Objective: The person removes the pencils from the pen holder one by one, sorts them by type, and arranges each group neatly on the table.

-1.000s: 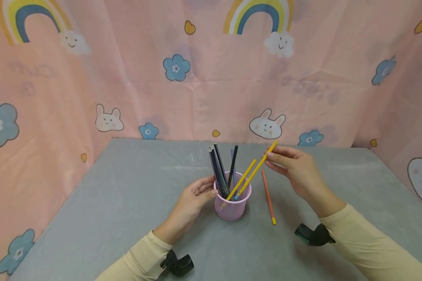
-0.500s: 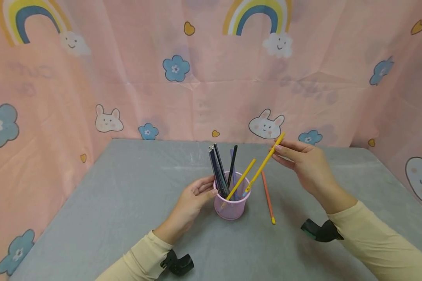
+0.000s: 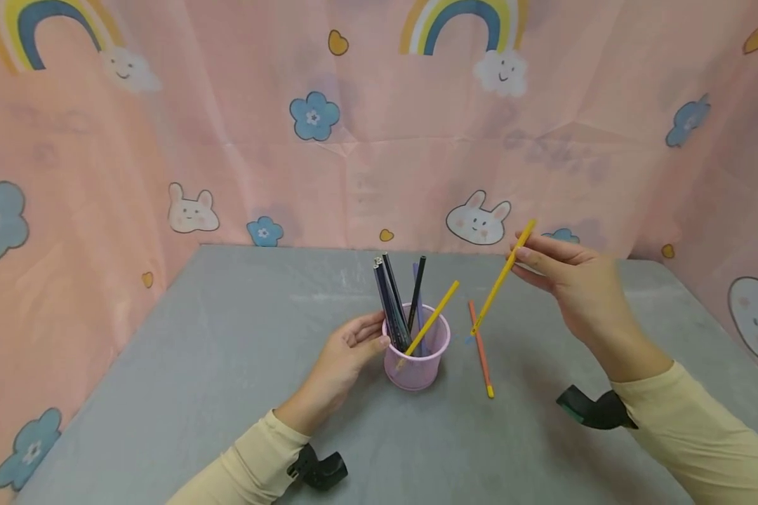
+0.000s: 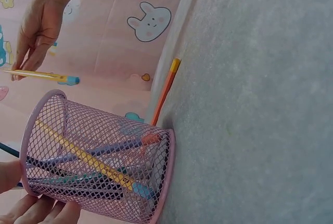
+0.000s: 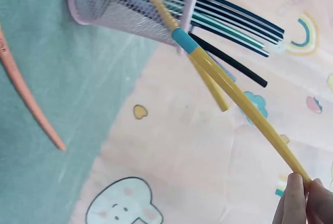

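Observation:
My left hand [image 3: 341, 368] holds the pink mesh pencil cup [image 3: 415, 376] by its left rim, thumb and fingers on either side. In it lean several dark pencils [image 3: 389, 301], a purple pencil [image 3: 415, 280] and one yellow pencil [image 3: 440, 308]. Out to the right, my right hand [image 3: 581, 301] pinches another yellow pencil [image 3: 502, 278] near its upper end. This pencil's blue tip [image 4: 68, 80] points down and hangs outside the cup, above the table. In the right wrist view, the fingertips [image 5: 294, 193] grip the pencil's far end.
An orange pencil [image 3: 482, 354] with a yellow end lies on the grey table [image 3: 240, 315], right of the cup. A pink patterned cloth [image 3: 379, 175] hangs behind and beside the table. Black camera mounts [image 3: 318, 468] sit at both wrists.
My right hand has moved right and up, drawing the yellow pencil out of the cup until its blue tip is past the rim. The left hand and cup have stayed in place.

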The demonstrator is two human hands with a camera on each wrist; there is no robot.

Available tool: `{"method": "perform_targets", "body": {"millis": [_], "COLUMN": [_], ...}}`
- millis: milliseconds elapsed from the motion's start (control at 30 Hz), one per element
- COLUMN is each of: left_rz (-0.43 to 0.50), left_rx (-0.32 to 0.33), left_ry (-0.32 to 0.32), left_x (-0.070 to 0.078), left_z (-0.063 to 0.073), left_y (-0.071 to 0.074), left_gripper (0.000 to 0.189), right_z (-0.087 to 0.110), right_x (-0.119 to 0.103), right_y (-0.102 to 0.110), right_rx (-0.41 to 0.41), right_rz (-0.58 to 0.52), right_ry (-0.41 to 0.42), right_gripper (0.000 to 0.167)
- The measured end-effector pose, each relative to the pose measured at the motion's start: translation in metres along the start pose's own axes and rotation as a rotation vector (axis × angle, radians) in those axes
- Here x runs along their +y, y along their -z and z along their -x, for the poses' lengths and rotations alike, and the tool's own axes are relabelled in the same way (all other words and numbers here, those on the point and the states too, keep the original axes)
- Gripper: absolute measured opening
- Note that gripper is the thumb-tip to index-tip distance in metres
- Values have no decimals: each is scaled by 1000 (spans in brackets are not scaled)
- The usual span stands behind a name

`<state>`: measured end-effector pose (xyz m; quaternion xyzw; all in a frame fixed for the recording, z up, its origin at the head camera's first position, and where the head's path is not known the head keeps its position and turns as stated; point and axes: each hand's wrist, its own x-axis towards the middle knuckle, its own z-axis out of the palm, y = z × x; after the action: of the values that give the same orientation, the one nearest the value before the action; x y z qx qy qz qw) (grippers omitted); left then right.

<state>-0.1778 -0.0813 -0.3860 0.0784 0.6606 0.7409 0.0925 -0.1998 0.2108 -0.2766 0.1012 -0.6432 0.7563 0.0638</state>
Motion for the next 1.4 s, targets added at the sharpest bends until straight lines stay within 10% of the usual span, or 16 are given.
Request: {"method": "perform_targets", "body": {"millis": [600,900,1400], "left_rz": [-15,-20,-18], "left_rx": [6,4,-1], "left_ry": [-7,-15,-22], "left_x": [1,0,-2], "left_z": [1,0,0], "left_y": [0,0,0], "left_gripper": [49,49,49], "right_z": [-7,-26,-36], "right_x": [20,37,62], "right_y": [28,43,55], "right_rx": [10,-48,-109], "right_rz": [375,498,591], "right_ry": [-231,-383,-500], "right_gripper": [14,57,56]}}
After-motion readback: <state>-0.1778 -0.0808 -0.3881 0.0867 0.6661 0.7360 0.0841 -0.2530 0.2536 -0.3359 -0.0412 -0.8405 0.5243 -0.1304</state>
